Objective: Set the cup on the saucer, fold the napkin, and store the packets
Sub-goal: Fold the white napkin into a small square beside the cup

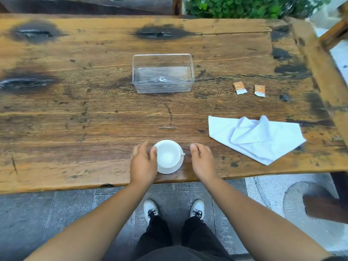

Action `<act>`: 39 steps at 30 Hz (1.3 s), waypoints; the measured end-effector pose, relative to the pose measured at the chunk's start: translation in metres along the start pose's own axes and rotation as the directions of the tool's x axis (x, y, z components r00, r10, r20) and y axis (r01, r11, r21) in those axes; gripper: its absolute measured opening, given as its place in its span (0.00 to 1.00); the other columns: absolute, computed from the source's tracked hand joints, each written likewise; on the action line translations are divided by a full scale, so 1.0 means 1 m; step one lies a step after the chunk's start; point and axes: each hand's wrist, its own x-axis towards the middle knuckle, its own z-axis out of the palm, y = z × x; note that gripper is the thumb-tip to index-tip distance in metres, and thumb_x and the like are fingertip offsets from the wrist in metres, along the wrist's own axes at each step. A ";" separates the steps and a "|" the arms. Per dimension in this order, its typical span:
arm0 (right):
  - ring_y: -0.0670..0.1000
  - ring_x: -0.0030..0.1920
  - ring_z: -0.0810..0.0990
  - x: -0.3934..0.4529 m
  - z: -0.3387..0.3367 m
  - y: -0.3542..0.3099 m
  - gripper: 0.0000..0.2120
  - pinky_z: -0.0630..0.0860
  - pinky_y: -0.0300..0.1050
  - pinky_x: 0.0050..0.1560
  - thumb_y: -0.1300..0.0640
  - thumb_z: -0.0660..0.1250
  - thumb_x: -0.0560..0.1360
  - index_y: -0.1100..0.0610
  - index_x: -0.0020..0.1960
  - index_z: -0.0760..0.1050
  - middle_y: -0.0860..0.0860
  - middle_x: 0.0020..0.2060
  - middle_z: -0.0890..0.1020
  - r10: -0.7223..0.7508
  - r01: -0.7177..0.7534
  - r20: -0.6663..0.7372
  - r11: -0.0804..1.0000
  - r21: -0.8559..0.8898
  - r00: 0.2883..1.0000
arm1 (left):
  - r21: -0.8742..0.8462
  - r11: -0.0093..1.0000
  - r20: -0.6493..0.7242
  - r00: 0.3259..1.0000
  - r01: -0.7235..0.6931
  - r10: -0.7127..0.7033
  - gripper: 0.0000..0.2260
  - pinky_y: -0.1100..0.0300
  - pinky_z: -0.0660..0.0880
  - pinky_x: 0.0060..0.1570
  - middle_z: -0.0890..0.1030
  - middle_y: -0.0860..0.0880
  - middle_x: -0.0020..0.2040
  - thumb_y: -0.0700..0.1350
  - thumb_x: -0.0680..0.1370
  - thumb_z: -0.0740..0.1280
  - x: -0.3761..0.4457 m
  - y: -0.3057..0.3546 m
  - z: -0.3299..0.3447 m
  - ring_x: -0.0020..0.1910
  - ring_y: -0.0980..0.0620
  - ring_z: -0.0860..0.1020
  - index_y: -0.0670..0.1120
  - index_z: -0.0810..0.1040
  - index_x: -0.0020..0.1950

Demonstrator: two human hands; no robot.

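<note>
A white cup [168,154] stands on a white saucer [170,169] near the table's front edge, its handle pointing right. My left hand [143,162] is against the cup's left side, the thumb touching its rim. My right hand [202,160] hovers just right of the handle, fingers apart, holding nothing. A white napkin [258,138] lies loosely crumpled to the right. Two orange-and-white packets [240,88] [259,90] lie beyond the napkin. A clear plastic box [163,73] stands open in the middle of the table.
The wooden table [75,113] has dark knots and a front edge close to the saucer. A wooden chair part [335,34] rises at the far right. Green plants [244,6] stand behind the table. My shoes are on stone paving below.
</note>
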 end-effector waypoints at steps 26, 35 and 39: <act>0.55 0.49 0.83 0.168 -0.260 0.181 0.14 0.77 0.46 0.49 0.62 0.74 0.61 0.54 0.46 0.82 0.51 0.44 0.84 -0.594 0.637 0.334 0.423 -0.644 0.732 | 0.685 0.353 0.498 0.763 -0.637 0.412 0.16 0.47 0.77 0.48 0.81 0.45 0.57 0.42 0.65 0.74 0.022 0.168 0.249 0.55 0.43 0.78 0.47 0.79 0.51; 0.57 0.47 0.80 0.153 -0.373 0.146 0.08 0.74 0.50 0.47 0.69 0.69 0.69 0.58 0.45 0.81 0.53 0.43 0.84 -0.529 0.523 0.113 0.740 -0.422 0.841 | 0.321 0.574 0.285 0.655 -0.753 0.700 0.03 0.48 0.70 0.56 0.84 0.50 0.50 0.44 0.73 0.71 0.027 0.216 0.224 0.60 0.46 0.77 0.45 0.80 0.43; 0.55 0.42 0.79 0.132 -0.424 0.120 0.07 0.71 0.46 0.40 0.69 0.68 0.70 0.58 0.44 0.80 0.52 0.39 0.82 -0.501 0.463 0.021 0.782 -0.418 0.865 | 0.158 0.597 0.410 0.602 -0.787 0.685 0.13 0.57 0.68 0.43 0.81 0.48 0.39 0.55 0.78 0.62 0.028 0.250 0.197 0.45 0.47 0.78 0.45 0.76 0.43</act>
